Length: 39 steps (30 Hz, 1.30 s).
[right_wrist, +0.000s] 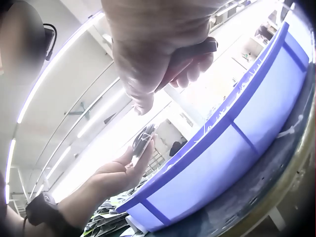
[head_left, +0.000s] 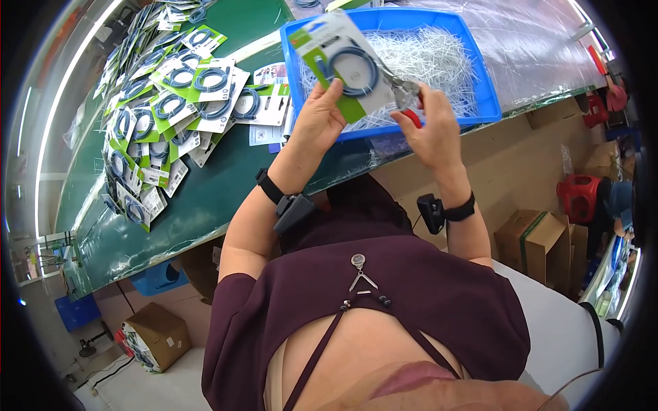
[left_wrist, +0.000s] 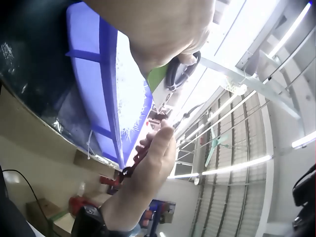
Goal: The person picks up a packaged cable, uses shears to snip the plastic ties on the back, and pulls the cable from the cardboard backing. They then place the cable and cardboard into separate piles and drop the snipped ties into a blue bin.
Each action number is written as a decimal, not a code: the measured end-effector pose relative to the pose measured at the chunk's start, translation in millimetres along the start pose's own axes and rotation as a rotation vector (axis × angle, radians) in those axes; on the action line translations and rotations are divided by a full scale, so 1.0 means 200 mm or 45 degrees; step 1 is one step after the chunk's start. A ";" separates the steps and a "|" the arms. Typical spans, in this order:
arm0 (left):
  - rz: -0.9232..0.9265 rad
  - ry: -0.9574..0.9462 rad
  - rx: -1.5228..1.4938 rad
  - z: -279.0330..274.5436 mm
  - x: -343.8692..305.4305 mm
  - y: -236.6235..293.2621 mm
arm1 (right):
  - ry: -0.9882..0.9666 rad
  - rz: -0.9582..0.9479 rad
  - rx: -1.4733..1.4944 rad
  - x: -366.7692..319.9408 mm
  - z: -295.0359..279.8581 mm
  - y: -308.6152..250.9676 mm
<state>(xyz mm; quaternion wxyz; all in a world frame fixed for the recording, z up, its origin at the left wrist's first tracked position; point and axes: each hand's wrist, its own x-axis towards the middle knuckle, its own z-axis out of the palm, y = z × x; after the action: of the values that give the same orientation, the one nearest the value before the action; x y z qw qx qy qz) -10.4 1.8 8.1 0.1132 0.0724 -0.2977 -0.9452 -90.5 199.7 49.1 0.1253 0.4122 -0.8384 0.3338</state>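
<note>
My left hand pinches the lower edge of a white-and-green carded cable pack, thumb on its front. A coiled blue-grey cable shows on the card, which is held up over the left part of a blue tray. In my right hand is a pair of red-handled cutters, fingers curled round the handles. Their metal head points at the pack's right edge and overlaps it in the head view. The right wrist view shows the grip from behind, with the left hand beyond it.
Thin white plastic strips fill the tray. Left of it, a large heap of similar carded cables covers part of the green table. Below the table's edge stand cardboard boxes and a red stool.
</note>
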 end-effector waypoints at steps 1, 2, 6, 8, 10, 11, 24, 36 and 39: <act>0.048 0.075 -0.069 0.00 -0.01 0.02 | 0.036 -0.006 -0.085 -0.01 -0.05 -0.02; 0.096 0.150 -0.138 0.00 -0.01 0.04 | 0.073 -0.013 -0.170 -0.02 -0.08 -0.03; 0.178 -0.016 -0.146 0.03 -0.04 0.06 | 0.095 -0.168 -0.394 -0.05 -0.12 -0.05; 0.199 -0.024 -0.148 0.06 -0.05 0.05 | 0.076 -0.162 -0.418 -0.04 -0.13 -0.06; 0.252 -0.041 -0.138 0.08 -0.06 0.04 | 0.049 -0.158 -0.453 -0.03 -0.12 -0.07; 0.254 -0.044 -0.138 0.09 -0.06 0.04 | 0.052 -0.160 -0.454 -0.02 -0.12 -0.07; 0.468 0.030 -0.093 0.13 -0.10 -0.10 | -0.003 -0.193 -0.574 0.00 -0.11 -0.09; 0.326 0.075 -0.150 0.14 -0.11 -0.01 | -0.079 0.347 0.582 0.05 -0.06 -0.03; 0.355 0.008 -0.119 0.19 -0.13 -0.06 | 0.139 0.164 0.596 0.11 0.00 -0.13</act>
<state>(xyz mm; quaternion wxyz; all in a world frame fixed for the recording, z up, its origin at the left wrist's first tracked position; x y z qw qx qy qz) 4.2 37.6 33.4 0.2475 0.0281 -0.2603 -0.9328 -83.2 174.2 71.2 0.0500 0.3570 -0.7548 0.5481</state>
